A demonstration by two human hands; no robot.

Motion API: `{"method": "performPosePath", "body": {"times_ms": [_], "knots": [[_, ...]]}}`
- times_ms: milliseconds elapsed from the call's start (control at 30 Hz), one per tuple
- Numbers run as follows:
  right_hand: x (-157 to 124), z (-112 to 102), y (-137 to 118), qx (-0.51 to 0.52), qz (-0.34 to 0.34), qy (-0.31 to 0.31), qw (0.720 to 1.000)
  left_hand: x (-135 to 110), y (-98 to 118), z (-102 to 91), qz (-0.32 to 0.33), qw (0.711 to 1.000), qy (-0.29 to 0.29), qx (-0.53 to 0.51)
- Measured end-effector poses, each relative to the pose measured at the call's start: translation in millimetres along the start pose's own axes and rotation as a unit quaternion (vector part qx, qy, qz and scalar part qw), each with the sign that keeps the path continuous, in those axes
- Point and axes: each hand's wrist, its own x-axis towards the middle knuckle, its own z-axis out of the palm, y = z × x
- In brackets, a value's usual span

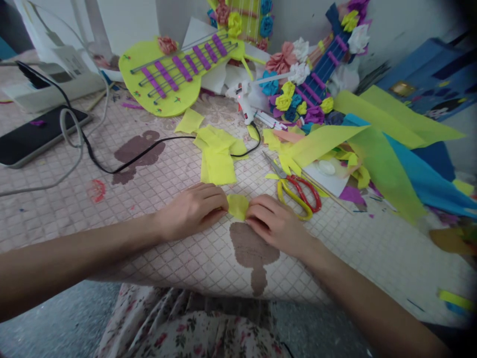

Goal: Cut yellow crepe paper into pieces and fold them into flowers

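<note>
A small piece of yellow crepe paper [237,206] is stretched between my two hands, just above the tablecloth near the front edge. My left hand [196,208] pinches its left side with curled fingers. On the opposite side, my right hand [278,221] grips it between thumb and fingers. Directly behind lies a loose stack of yellow crepe paper pieces [218,166], crossed by a black cord. Scissors [298,191] with red and yellow handles rest beside my right hand, their blades pointing away to the left.
A white glue gun [244,102] stands behind the paper stack. A yellow paper guitar [164,79] and a blue one [320,74] with paper flowers lie at the back. Crepe strips [387,164] cover the right side. A phone [40,132] and power strip [55,82] are left.
</note>
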Motion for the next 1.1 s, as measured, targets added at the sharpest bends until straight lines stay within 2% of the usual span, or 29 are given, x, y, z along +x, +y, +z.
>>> {"method": "performPosePath", "body": {"times_ms": [100,333,567,833,1100], "knots": [[-0.3,0.6,-0.8,-0.001,0.005,0.005,1.0,-0.2,0.5,0.7,-0.009,1.0,0.016,-0.008],[2.1,0.0,-4.0,-0.035,-0.006,0.008,0.999,-1.5,-2.3,1.5,-0.002,1.0,0.007,0.006],[-1.8,-1.0,1.5,-0.039,-0.023,-0.024,0.999,-2.6,-1.5,-1.2,0.071,0.994,-0.032,0.076],[1.9,-2.7,-0.4,0.061,0.038,-0.018,0.997,-3.8,2.5,1.8,0.001,0.999,-0.043,0.012],[4.2,-2.0,-7.8,0.116,0.122,-0.002,0.986,-3.2,8.6,5.0,-0.066,0.996,0.002,-0.066]]}}
